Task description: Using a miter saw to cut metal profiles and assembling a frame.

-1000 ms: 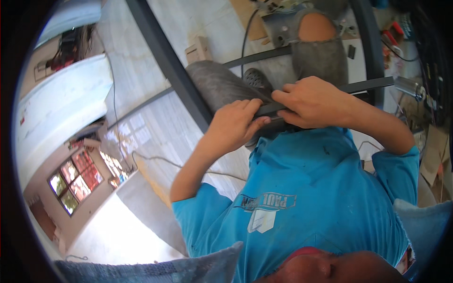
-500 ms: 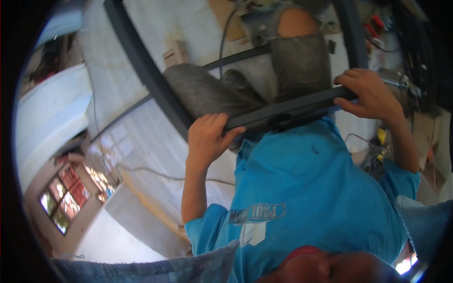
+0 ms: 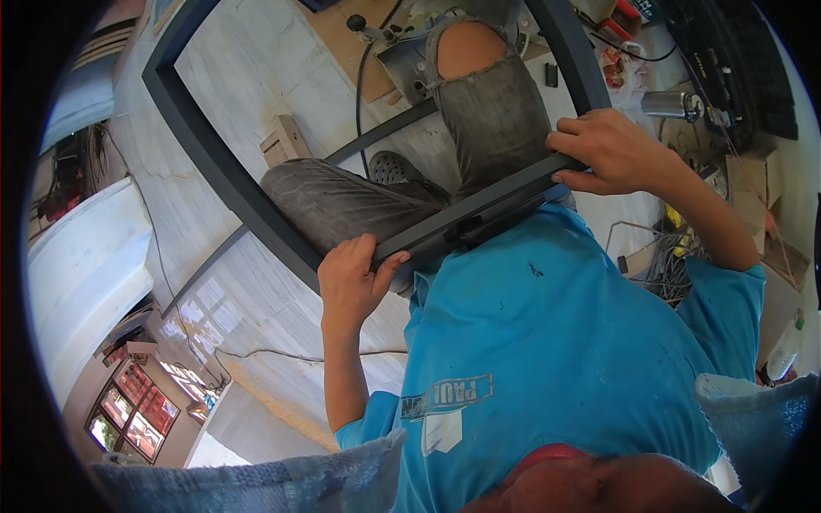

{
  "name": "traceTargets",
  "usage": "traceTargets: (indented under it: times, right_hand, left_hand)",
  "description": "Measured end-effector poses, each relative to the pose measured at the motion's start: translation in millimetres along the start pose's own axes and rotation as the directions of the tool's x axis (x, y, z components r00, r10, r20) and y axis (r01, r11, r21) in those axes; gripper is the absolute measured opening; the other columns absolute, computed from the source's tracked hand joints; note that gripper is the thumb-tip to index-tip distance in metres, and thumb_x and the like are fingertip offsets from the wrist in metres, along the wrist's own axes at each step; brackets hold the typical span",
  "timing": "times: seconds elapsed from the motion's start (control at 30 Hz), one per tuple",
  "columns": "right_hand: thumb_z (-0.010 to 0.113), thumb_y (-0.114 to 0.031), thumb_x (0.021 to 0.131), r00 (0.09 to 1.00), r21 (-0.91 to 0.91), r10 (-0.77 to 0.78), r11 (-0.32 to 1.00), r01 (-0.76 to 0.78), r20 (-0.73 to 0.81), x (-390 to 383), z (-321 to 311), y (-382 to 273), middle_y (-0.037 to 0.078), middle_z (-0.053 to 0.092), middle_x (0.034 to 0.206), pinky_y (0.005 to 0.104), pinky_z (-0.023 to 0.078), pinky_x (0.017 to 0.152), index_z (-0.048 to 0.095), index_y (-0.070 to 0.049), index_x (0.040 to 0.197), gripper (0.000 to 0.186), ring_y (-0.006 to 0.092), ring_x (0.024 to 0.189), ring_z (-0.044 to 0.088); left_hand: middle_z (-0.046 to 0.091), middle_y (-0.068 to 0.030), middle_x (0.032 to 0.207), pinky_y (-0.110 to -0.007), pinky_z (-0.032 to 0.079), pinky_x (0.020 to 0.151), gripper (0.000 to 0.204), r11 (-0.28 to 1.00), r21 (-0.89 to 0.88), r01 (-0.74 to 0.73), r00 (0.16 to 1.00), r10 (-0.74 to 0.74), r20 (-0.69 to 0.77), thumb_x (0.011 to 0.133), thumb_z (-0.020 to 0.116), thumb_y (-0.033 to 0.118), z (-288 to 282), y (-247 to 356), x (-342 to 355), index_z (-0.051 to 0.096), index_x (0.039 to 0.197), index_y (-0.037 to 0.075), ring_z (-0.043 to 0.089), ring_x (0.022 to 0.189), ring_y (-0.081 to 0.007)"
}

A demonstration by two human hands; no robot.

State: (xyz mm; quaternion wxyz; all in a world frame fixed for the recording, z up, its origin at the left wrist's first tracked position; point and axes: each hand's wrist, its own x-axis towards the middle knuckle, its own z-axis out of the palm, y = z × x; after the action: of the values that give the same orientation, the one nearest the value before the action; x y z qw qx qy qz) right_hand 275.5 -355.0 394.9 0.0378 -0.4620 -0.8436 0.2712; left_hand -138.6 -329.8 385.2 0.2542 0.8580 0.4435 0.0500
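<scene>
Fingers [image 3: 363, 248] of the left hand [image 3: 347, 280] and right hand [image 3: 609, 154] curl around the near bar [image 3: 487, 201] of the frame [image 3: 218, 162], well apart, probably for even balance; just beyond are the legs [image 3: 496, 111], then, past the left fingers, a block [image 3: 284, 141].

Tan block [image 3: 283, 142] on marbled floor [image 3: 242, 81]

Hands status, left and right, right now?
Left hand: closed, holding the dark frame by the near bar's left end.
Right hand: closed, holding the same bar toward its right end.
</scene>
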Motion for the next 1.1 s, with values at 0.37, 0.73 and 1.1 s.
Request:
traceTargets:
  times: [0.37,0.73,1.1]
  right_hand:
    - [0.076,-0.024,0.079,0.997,0.003,-0.045,0.999,0.045,0.062,11.8,3.8,14.4,0.013,0.06,0.076,0.0465,0.048,0.059,0.054,-0.005,0.099,0.035,0.0369,0.069,0.064]
    - [0.079,-0.021,0.075,0.982,0.05,-0.032,0.998,0.023,0.188,12.9,3.9,15.2,0.013,0.063,0.078,0.0465,0.05,0.063,0.055,-0.006,0.101,0.039,0.0361,0.072,0.067]
    - [0.079,-0.023,0.075,0.975,0.031,-0.073,0.997,0.068,0.209,17.8,9.8,25.6,0.012,0.064,0.08,0.0474,0.05,0.062,0.055,-0.007,0.102,0.039,0.0373,0.073,0.066]
  left_hand:
    - [0.06,-0.0096,0.066,-0.037,0.048,0.059,0.061,0.998,0.015,0.055,0.992,-0.057,0.115,0.065,0.09,0.055,3.2,-4.5,5.5,0.058,0.084,0.006,0.061,0.061,-0.0271]
    - [0.061,-0.0129,0.069,-0.04,0.05,0.06,0.064,0.991,0.132,0.002,0.998,-0.01,0.059,0.059,0.09,0.054,5.0,0.2,4.6,0.054,0.081,0.006,0.063,0.064,-0.0324]
    - [0.061,-0.0123,0.069,-0.04,0.048,0.057,0.065,0.995,0.102,0.004,0.994,-0.015,0.106,0.061,0.091,0.055,8.8,-3.4,6.2,0.053,0.082,0.006,0.061,0.062,-0.0315]
